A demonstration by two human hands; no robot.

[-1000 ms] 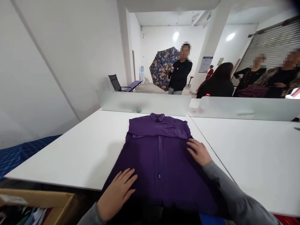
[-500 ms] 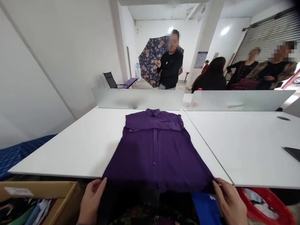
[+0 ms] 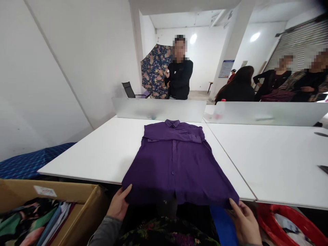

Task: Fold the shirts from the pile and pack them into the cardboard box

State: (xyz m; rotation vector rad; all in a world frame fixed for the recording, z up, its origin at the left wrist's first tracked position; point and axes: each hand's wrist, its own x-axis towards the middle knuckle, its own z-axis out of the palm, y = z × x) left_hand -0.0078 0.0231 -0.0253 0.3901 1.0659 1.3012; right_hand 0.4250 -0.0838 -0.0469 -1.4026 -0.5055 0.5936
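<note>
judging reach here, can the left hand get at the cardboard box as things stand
Probably yes: the cardboard box looks close to the left hand, with nothing visible between them, though that hand would likely need to release the purple shirt first.

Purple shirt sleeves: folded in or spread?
Folded in: both sleeves lie across the purple shirt below its collar. The lower body is spread, left hand and right hand holding the hem.

Left hand [image 3: 119, 205] went from spread over the purple shirt [image 3: 176, 157] to pinching its left hem corner. Right hand [image 3: 244, 218] dropped from the shirt's side to pinch the right corner. Hem maybe up a touch; too dark to be sure. Behind: black-clad person [image 3: 180, 77] and floral umbrella [image 3: 153, 73] shifted left, nearer the chair [image 3: 128, 90].
</note>
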